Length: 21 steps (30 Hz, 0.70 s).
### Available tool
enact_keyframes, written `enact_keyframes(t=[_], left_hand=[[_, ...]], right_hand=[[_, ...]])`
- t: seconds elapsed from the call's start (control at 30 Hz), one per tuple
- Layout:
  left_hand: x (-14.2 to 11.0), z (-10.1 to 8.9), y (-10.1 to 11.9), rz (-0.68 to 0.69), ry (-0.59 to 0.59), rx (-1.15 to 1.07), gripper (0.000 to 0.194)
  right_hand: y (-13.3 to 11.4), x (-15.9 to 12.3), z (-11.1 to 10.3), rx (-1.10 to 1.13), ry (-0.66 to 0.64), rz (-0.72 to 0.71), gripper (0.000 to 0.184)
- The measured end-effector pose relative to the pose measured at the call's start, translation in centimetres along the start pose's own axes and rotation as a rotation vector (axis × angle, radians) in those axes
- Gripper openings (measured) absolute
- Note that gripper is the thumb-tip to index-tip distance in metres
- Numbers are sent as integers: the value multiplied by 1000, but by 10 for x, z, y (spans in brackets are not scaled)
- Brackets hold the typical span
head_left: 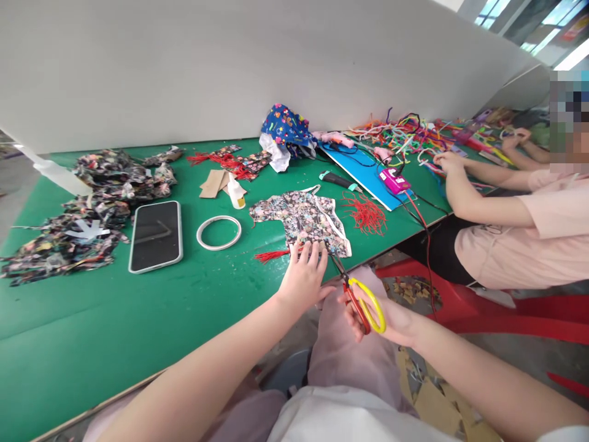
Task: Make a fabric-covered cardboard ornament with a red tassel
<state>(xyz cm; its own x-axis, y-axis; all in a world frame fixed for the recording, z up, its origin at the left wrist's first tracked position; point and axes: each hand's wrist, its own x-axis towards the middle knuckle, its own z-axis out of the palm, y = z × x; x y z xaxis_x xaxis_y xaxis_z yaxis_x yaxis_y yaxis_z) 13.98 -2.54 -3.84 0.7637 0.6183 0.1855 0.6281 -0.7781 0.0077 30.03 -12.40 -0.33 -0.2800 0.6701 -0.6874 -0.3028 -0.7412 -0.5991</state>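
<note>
A small floral cloth garment (307,216) with white edging lies on the green table in front of me. My left hand (304,270) rests palm down on its near edge, fingers stretched out. A red tassel (271,255) sticks out to the left from beside those fingers. In my right hand (391,320) is a pair of scissors (362,302) with red and yellow handles. Their blades point up and left, with the tips at the garment's near edge by my left fingers. Whether the blades touch the cloth I cannot tell.
On the left are a pile of floral cloth (115,184), a phone (156,236) and a white ring (219,233). A small bottle (236,193) stands behind the ring. Red cords (365,215) and a black-handled cutter (339,180) lie right. A co-worker's arm (478,190) reaches in at right.
</note>
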Motion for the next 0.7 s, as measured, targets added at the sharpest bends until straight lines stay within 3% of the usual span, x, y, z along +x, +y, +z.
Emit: enact_keyframes(t=[0.43, 0.7], left_hand=[[0, 4, -1, 4, -2, -11, 82], [-2, 4, -2, 15, 2, -19, 81]], right_hand=[[15, -6, -2, -10, 88, -24, 38], [4, 1, 1, -70, 118, -20, 36]])
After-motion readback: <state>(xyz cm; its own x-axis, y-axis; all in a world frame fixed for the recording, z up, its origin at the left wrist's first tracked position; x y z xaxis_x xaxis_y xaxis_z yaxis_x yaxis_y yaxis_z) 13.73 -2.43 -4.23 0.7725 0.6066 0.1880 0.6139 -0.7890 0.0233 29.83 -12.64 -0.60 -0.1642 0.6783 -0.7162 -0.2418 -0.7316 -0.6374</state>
